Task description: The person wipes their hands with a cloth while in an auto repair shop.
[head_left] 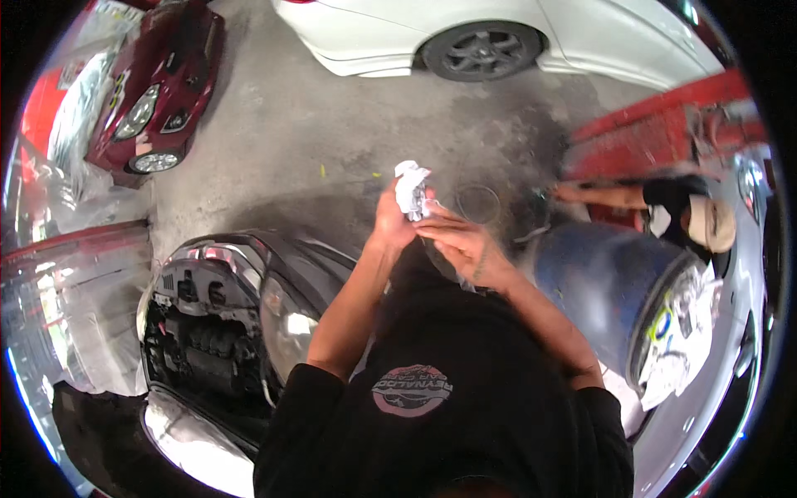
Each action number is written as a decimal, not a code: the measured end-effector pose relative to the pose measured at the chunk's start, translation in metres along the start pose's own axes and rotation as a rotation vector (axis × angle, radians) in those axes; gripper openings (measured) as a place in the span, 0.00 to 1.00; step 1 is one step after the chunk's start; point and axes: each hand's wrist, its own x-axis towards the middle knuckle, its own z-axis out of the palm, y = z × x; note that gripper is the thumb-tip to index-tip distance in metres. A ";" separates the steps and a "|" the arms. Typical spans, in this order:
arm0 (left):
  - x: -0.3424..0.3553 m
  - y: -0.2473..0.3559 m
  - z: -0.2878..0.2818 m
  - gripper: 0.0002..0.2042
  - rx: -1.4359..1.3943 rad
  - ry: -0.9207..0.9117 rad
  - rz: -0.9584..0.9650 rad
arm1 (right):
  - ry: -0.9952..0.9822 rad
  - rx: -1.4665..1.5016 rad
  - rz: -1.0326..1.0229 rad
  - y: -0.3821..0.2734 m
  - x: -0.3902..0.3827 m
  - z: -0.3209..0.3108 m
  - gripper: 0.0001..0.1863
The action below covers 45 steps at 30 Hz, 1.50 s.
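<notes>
In front of my chest, my left hand (393, 222) is closed around a crumpled white cloth (409, 187). A small silvery metal piece (419, 202) shows at the cloth's right side, its kind too small to make out. From the right, my right hand (466, 246) reaches across to the same spot. Its fingers are pressed together against the lower end of the metal piece, close to my left palm. Whatever is between those fingertips is hidden.
At my left stands a dark car with its engine bay (203, 332) exposed. A blue drum (606, 290) with papers and tape on top is at my right. Beyond it a co-worker in a cap (712, 224) crouches by a red metal frame (656, 124). A white car (374, 37) and a dark red car (158, 91) stand farther off.
</notes>
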 end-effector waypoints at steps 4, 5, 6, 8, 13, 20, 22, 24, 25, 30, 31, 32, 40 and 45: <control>-0.009 0.135 -0.020 0.17 -0.077 0.088 0.004 | 0.180 0.182 0.114 0.006 0.151 0.063 0.23; -0.007 0.142 -0.064 0.18 -0.117 0.146 0.057 | 0.131 -0.031 0.038 0.014 0.198 0.097 0.23; -0.006 0.160 -0.058 0.19 -0.202 0.144 0.090 | 0.110 -0.251 -0.016 0.026 0.236 0.128 0.24; -0.004 0.220 -0.060 0.24 -0.169 0.264 0.152 | 0.048 -0.038 0.000 0.050 0.311 0.162 0.22; 0.008 0.404 -0.088 0.40 -0.055 0.131 0.362 | 0.039 0.402 0.261 0.123 0.530 0.218 0.18; 0.088 0.631 -0.259 0.37 0.129 0.283 0.359 | -0.374 0.939 0.456 0.145 0.773 0.292 0.23; 0.123 0.689 -0.279 0.35 0.261 0.417 0.437 | -0.224 0.144 -0.171 0.187 0.807 0.366 0.27; 0.141 0.740 -0.300 0.35 0.273 0.550 0.313 | -0.431 0.434 0.006 0.193 0.890 0.373 0.25; 0.150 0.770 -0.304 0.35 0.271 0.549 0.317 | -0.425 0.450 -0.021 0.195 0.926 0.377 0.25; 0.214 0.923 -0.339 0.36 0.323 0.409 0.469 | -0.314 0.513 -0.083 0.220 1.114 0.392 0.11; 0.230 0.960 -0.327 0.37 0.380 0.398 0.451 | -0.302 0.614 0.066 0.234 1.151 0.394 0.10; 0.237 0.996 -0.327 0.37 0.384 0.394 0.443 | -0.294 0.614 0.070 0.245 1.195 0.397 0.10; 0.393 1.279 -0.490 0.24 0.982 0.369 0.413 | 0.074 1.274 0.548 0.345 1.505 0.413 0.17; 0.542 1.440 -0.494 0.21 1.160 0.058 0.398 | 0.100 0.285 0.033 0.365 1.622 0.433 0.22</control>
